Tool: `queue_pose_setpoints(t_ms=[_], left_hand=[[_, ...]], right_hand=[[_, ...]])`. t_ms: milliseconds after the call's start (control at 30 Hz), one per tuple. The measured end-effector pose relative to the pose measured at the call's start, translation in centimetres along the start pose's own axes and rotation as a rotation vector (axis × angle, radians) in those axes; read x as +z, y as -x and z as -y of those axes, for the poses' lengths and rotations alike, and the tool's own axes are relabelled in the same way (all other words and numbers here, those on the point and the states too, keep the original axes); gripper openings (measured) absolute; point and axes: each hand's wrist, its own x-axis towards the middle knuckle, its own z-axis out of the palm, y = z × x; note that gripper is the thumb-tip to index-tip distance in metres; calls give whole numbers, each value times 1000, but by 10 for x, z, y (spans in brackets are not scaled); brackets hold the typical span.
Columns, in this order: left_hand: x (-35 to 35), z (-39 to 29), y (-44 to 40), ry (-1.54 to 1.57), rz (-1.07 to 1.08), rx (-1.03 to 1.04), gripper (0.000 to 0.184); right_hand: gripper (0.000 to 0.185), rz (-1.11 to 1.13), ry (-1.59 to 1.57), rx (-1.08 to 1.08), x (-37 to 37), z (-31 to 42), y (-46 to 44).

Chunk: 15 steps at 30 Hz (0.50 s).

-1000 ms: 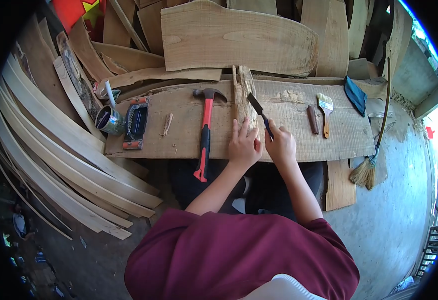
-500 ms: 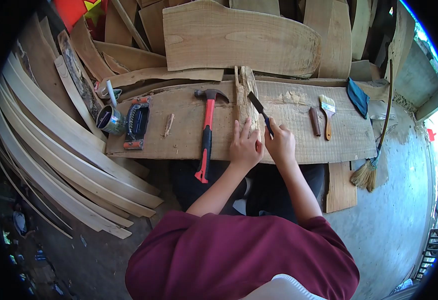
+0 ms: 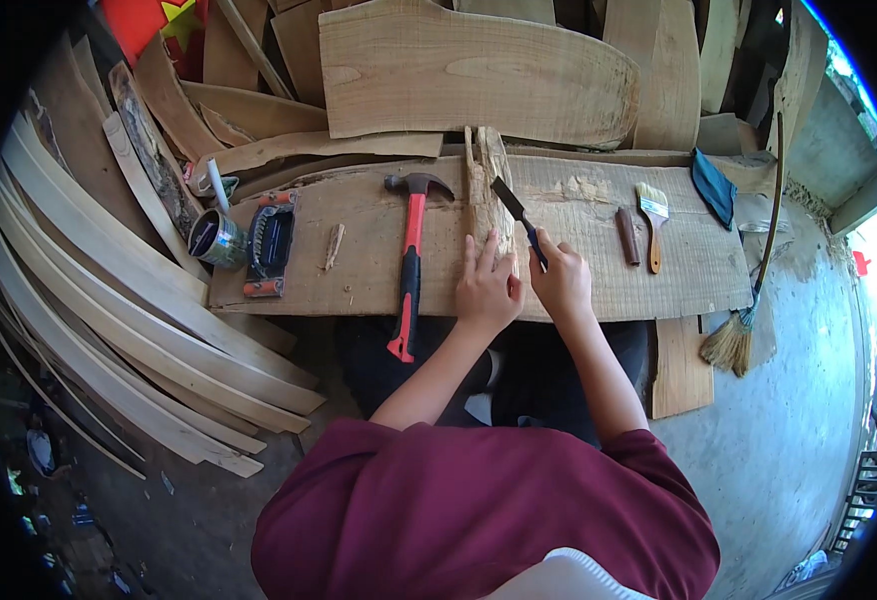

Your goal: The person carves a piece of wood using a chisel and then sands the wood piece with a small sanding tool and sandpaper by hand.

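My left hand (image 3: 489, 288) lies with its fingers stretched out on a rough, splintered strip of wood (image 3: 489, 180), near its front end. The strip runs away from me across the wide plank. In my right hand (image 3: 562, 282) is a chisel (image 3: 515, 210) with a dark handle and a flat blade. Its blade points up and to the left, over the right side of the strip; whether the edge touches the wood I cannot tell. To the left of my left hand rests a claw hammer (image 3: 414, 250) with a red and black handle.
On the plank (image 3: 579, 290) are a sanding block (image 3: 272, 245), a tin can (image 3: 221, 240), a wood chip (image 3: 334, 246), a brown cylindrical piece (image 3: 628, 236), a paintbrush (image 3: 654, 228) and a blue cloth (image 3: 715, 190). Curved strips (image 3: 159, 310) are stacked left; a broom (image 3: 734, 340) stands right.
The whole view has shifted slightly, with the bench sitting a little higher in the picture. Both hands and the chisel keep nearly the same place on the wood.
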Motion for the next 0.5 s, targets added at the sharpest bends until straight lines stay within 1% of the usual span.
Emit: queue_pose_setpoints(t_ms=[100, 200, 300, 400, 500], left_hand=[[4, 2, -1, -12, -47, 29, 31], [4, 2, -2, -4, -52, 18, 31], [0, 1, -2, -4, -2, -17, 32], [0, 0, 1, -16, -11, 13, 32], [2, 1, -3, -24, -41, 22, 31]], right_hand=[[32, -17, -26, 5, -5, -1, 10], [32, -1, -33, 23, -8, 8, 12], [31, -21, -8, 40, 3, 9, -3], [31, 14, 7, 36, -1, 7, 0], [32, -4, -43, 34, -9, 6, 12]])
